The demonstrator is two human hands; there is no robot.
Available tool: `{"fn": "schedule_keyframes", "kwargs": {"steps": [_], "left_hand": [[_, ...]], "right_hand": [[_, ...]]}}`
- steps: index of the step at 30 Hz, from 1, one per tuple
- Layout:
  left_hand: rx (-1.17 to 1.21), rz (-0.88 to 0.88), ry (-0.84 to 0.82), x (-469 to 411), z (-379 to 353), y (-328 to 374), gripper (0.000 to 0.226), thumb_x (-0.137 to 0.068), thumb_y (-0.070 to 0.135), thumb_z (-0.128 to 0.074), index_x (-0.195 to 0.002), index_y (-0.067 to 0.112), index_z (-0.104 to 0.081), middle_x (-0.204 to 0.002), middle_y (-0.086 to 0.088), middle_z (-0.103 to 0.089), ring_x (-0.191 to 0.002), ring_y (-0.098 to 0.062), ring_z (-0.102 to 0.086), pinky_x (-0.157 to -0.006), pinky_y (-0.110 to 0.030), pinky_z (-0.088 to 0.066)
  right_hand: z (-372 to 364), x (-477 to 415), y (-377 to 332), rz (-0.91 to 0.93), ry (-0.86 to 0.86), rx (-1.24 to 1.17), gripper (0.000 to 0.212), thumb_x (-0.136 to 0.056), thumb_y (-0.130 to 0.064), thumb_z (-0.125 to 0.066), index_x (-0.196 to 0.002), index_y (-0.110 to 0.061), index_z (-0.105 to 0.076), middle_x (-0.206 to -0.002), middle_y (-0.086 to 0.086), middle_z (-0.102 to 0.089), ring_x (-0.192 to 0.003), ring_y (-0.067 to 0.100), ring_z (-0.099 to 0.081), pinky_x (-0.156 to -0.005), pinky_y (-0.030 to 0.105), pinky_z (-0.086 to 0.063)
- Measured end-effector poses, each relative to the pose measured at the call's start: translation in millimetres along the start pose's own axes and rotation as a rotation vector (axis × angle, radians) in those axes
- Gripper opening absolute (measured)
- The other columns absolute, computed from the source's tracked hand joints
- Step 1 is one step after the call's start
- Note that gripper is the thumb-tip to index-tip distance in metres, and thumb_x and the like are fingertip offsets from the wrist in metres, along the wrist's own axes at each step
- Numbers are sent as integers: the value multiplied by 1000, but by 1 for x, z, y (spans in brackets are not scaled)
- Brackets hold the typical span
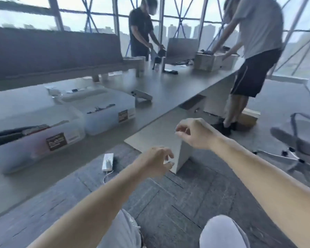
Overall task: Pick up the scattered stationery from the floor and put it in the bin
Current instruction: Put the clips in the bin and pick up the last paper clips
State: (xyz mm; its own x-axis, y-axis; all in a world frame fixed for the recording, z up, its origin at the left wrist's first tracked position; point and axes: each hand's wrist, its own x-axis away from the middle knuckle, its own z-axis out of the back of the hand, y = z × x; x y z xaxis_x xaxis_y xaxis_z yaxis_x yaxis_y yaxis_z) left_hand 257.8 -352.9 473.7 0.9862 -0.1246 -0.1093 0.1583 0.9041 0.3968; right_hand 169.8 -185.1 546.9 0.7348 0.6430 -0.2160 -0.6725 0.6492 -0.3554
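- The left hand (156,161) is held out over the floor (168,203), fingers loosely curled, grasping nothing.
- The right hand (193,133) is raised a little higher and further out, also relaxed and empty.
- No stationery shows on the stretch of floor in view; the only loose thing there is a white power strip (107,161) with its cable, lying below the tabletop's near edge.
- Two clear bins stand on the tabletop (168,86) along that near edge: the near bin (34,149) by the left side of the view and the second bin (106,120) just beyond it.
- The near bin holds some dark long items (16,133); blur hides whether they are stationery. Which bin the task means I cannot tell.
- Judged from this, either the pick-up has not begun or the scattered pieces lie outside the view; nothing is being carried to a bin now.
- Each bin carries a dark label on its front wall, one label (56,141) on the near bin, another (123,115) on the second; the pale print is too blurred to read.
- No other writing or brand is legible.
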Motion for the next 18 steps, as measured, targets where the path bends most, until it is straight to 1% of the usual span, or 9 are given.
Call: {"fn": "schedule_keyframes", "kwargs": {"steps": [2, 4, 5, 8, 9, 11, 13, 15, 18], "left_hand": [[29, -23, -154, -13, -49, 35, 26, -94, 39, -59, -114, 23, -65, -108, 4, -66, -88, -17, -62, -76, -28, -48], [20, -40, -296, -22, -90, 70, 24, -94, 41, -59, -108, 23, -65, -105, 3, -68, -78, -16, -63, -74, -29, -51], [7, -51, -354, -27, -110, 85, 23, -93, 42, -59, -104, 24, -66, -103, 3, -68, -78, -17, -64, -75, -30, -54], [-64, -101, -480, -49, -166, 117, 24, -88, 47, -57, -91, 24, -65, -97, 1, -69, -86, -23, -65, -79, -37, -57], [-91, -105, -520, -59, -185, 122, 25, -85, 48, -55, -87, 24, -64, -94, 1, -70, -86, -23, -66, -78, -38, -57], [-134, -118, -572, -81, -219, 132, 32, -81, 48, -50, -83, 19, -63, -88, -3, -71, -85, -27, -67, -76, -41, -59], [-157, -139, -646, -109, -256, 134, 35, -85, 46, -51, -87, 15, -67, -90, -5, -72, -87, -29, -68, -78, -42, -59], [-172, -140, -702, -136, -292, 137, 36, -93, 44, -53, -93, 13, -70, -96, -6, -72, -89, -27, -68, -81, -43, -58], [-189, -120, -794, -178, -355, 135, 34, -98, 39, -54, -104, 9, -69, -104, -7, -69, -97, -27, -65, -84, -39, -55]], "right_hand": [[-7, 58, 44, -129, -39, 58, 16, -95, -34, -60, -100, -22, -69, -90, -9, -62, -82, 11, -60, -76, 28, -49], [-14, 113, 85, -256, -98, 100, 18, -96, -35, -58, -103, -21, -68, -91, -8, -58, -85, 17, -59, -79, 32, -50], [-18, 139, 104, -315, -133, 123, 20, -96, -36, -57, -104, -21, -66, -94, -6, -57, -88, 19, -58, -82, 36, -50], [-28, 204, 155, -497, -226, 172, 23, -98, -37, -52, -109, -19, -63, -103, -4, -56, -94, 21, -56, -87, 41, -50], [-33, 222, 171, -554, -247, 164, 23, -98, -38, -52, -108, -20, -62, -105, -3, -57, -94, 21, -56, -87, 42, -51], [-41, 249, 210, -644, -291, 161, 22, -98, -40, -52, -105, -21, -62, -108, 0, -60, -93, 23, -58, -84, 43, -53], [-51, 268, 253, -712, -325, 160, 23, -98, -41, -52, -107, -22, -62, -109, 0, -61, -94, 24, -59, -83, 42, -53], [-62, 280, 295, -770, -355, 145, 27, -99, -41, -52, -114, -20, -62, -111, 1, -60, -97, 24, -58, -83, 39, -51], [-82, 286, 358, -877, -361, 59, 30, -99, -42, -53, -117, -20, -62, -114, 1, -61, -101, 24, -58, -86, 39, -51]]}}
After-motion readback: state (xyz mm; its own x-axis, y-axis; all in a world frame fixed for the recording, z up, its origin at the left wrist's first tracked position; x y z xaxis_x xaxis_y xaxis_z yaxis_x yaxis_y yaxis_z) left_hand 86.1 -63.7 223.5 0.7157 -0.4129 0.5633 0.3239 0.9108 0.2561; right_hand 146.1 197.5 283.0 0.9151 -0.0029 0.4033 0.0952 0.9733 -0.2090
